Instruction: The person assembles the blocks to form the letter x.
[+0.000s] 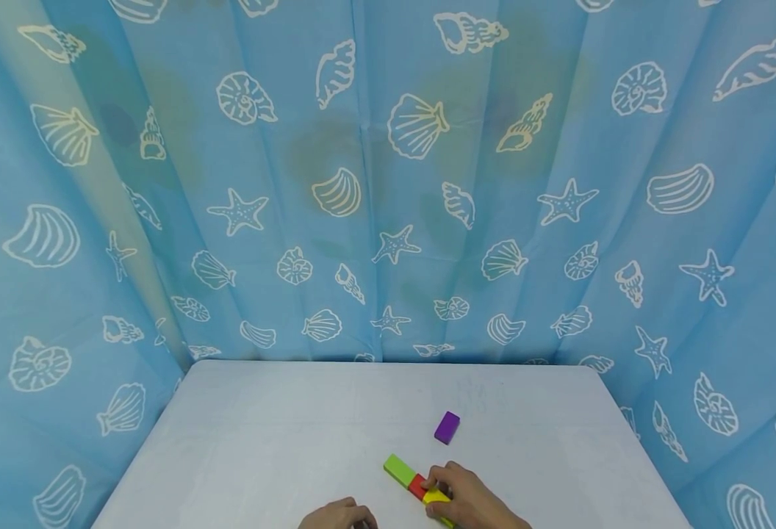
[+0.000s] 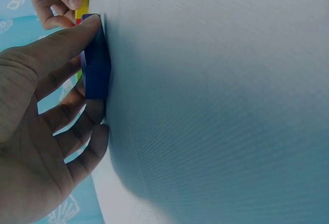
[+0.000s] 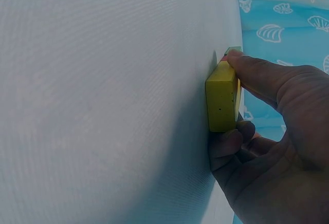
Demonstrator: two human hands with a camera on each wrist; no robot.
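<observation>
My right hand (image 1: 472,501) grips a yellow block (image 1: 436,497) by its sides, low over the white tabletop. Beyond the yellow block, a red block (image 1: 417,486) and then a light green block (image 1: 399,470) continue in one slanting row, end to end. In the right wrist view, the thumb and curled fingers lie on opposite sides of the yellow block (image 3: 221,98). A dark blue block (image 2: 96,67) is pinched between the thumb and fingers of my left hand (image 2: 51,106), close over the table. In the head view this blue block is hidden behind the left hand (image 1: 339,516).
A purple block (image 1: 447,427) lies alone farther back on the white table (image 1: 282,433), beyond the row. Blue curtains (image 1: 375,162) with shell and starfish prints stand behind the table's back edge and along both sides.
</observation>
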